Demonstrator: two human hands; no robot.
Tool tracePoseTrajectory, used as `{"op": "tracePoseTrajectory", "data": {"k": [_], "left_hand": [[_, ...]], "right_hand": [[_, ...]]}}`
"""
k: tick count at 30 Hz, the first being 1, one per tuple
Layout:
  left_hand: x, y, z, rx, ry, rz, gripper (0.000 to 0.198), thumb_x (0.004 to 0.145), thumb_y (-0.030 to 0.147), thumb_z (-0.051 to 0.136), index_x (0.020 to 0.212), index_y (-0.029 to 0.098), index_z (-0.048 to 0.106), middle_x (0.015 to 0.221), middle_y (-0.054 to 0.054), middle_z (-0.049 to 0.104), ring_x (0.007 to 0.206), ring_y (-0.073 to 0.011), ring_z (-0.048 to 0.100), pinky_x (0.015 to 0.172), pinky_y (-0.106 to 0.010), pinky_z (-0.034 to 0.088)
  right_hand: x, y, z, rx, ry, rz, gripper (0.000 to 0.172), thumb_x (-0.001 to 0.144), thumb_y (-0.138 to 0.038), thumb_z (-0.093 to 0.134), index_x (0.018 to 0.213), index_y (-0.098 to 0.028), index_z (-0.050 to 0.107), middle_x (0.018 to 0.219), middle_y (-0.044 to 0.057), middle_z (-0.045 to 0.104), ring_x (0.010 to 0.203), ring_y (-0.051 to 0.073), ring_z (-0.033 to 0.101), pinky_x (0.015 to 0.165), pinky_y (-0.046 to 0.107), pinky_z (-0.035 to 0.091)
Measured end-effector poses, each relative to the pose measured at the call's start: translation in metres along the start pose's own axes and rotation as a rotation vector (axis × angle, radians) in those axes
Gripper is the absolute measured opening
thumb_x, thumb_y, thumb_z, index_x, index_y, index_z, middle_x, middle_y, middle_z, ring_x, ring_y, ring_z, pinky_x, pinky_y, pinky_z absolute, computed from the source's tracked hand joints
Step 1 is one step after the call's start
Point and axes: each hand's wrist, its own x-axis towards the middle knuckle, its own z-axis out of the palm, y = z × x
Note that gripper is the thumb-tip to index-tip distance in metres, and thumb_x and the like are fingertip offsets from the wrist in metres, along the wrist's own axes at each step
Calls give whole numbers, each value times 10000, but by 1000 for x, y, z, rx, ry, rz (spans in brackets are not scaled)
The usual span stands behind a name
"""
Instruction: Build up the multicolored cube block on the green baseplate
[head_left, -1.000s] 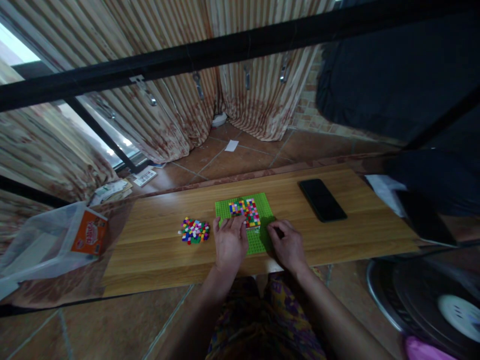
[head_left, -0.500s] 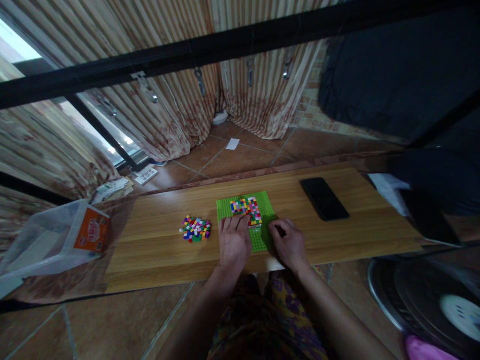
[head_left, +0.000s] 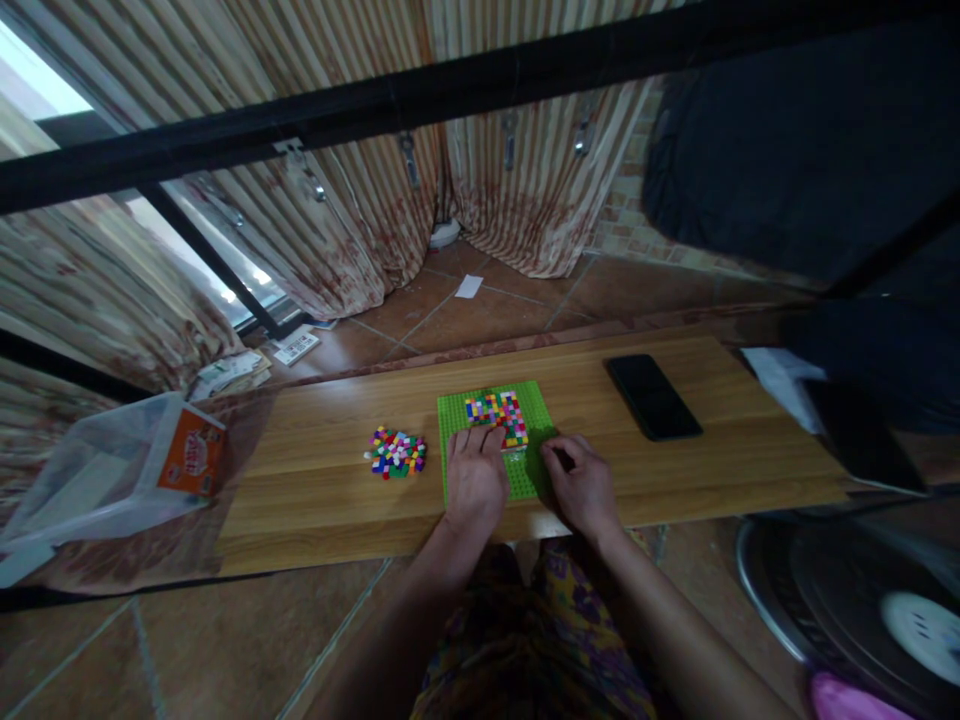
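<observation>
A green baseplate (head_left: 534, 400) lies on the wooden table (head_left: 330, 500) in front of me, with a patch of small coloured bricks (head_left: 496, 412) pressed onto its far half. My left hand (head_left: 475, 478) rests flat on the plate's near left part, fingers stretched toward the bricks. My right hand (head_left: 583, 482) sits at the plate's near right corner with fingers curled in; what they hold, if anything, is hidden. A loose heap of coloured bricks (head_left: 397, 453) lies on the table left of the plate.
A black phone (head_left: 653, 397) lies on the table to the right. A clear plastic bag with an orange label (head_left: 120, 470) sits at the left end. A dark object (head_left: 855, 430) and white paper lie at the right end. Curtains and tiled floor are beyond.
My left hand has slid slightly right and further onto the plate. The view has drifted a little; the right hand stays at the plate's near right corner.
</observation>
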Motion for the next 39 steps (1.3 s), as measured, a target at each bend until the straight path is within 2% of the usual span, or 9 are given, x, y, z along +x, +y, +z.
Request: {"op": "tracePoseTrajectory", "data": {"k": [9, 14, 17, 21, 24, 26, 29, 35, 39], "left_hand": [[-1, 3, -4, -29, 27, 25, 326, 889, 64, 482, 1145, 161, 660, 1069, -99, 702, 1029, -257, 594, 929, -421, 478], [-20, 1, -8, -138, 121, 27, 391, 899, 64, 460, 1247, 178, 599, 1206, -96, 667, 1088, -245, 580, 957, -417, 476], [-39, -16, -12, -139, 178, -20, 376, 883, 62, 476, 1213, 181, 611, 1186, -97, 668, 1076, -246, 586, 959, -424, 472], [-66, -61, -22, -39, 230, -210, 259, 884, 101, 484, 1062, 175, 658, 1059, -107, 695, 998, -266, 612, 902, -441, 487], [-81, -95, -29, 34, 246, -355, 244, 862, 130, 506, 1047, 160, 663, 1020, -123, 699, 954, -288, 625, 858, -455, 499], [-86, -110, -31, 51, 244, -389, 236, 858, 151, 513, 1031, 166, 673, 1007, -120, 700, 975, -290, 627, 884, -455, 496], [-86, -118, -31, 63, 226, -406, 262, 848, 163, 521, 1042, 186, 695, 1043, -117, 692, 1001, -288, 622, 902, -451, 493], [-82, -116, -28, 96, 183, -385, 327, 880, 188, 501, 1133, 215, 707, 1126, -120, 672, 1036, -296, 607, 905, -461, 487], [-85, -118, -27, 98, 185, -356, 298, 881, 208, 528, 1118, 232, 708, 1121, -109, 672, 1036, -291, 610, 903, -460, 483]], "right_hand": [[-1, 5, 1, -2, -8, -7, 297, 910, -426, 506, 822, -201, 680, 852, 70, 672, 821, 223, 631, 759, 336, 464], [-2, 8, 0, -14, -10, -8, 319, 906, -457, 509, 817, -205, 682, 859, 68, 671, 818, 219, 628, 758, 331, 464], [-2, 10, 0, -5, -9, -13, 322, 903, -468, 518, 823, -203, 682, 860, 66, 670, 815, 219, 629, 760, 331, 461], [-3, 11, -1, -9, -9, -5, 324, 900, -479, 527, 834, -204, 687, 861, 62, 672, 811, 217, 630, 753, 326, 457], [-3, 10, -1, -25, -4, -9, 343, 897, -494, 524, 828, -202, 690, 862, 67, 676, 809, 219, 631, 746, 322, 460], [-3, 10, -1, -40, 3, -9, 358, 896, -504, 518, 823, -200, 692, 859, 69, 678, 801, 218, 629, 739, 320, 462], [-3, 9, -1, -49, 11, -6, 364, 895, -508, 515, 827, -199, 696, 861, 70, 679, 795, 216, 628, 738, 320, 465], [-3, 11, -1, -41, 1, -3, 339, 889, -492, 528, 822, -202, 691, 842, 61, 673, 789, 214, 628, 741, 321, 466], [-3, 11, -1, -31, 1, 12, 328, 885, -483, 536, 828, -202, 693, 860, 61, 676, 808, 214, 631, 756, 323, 465]]}}
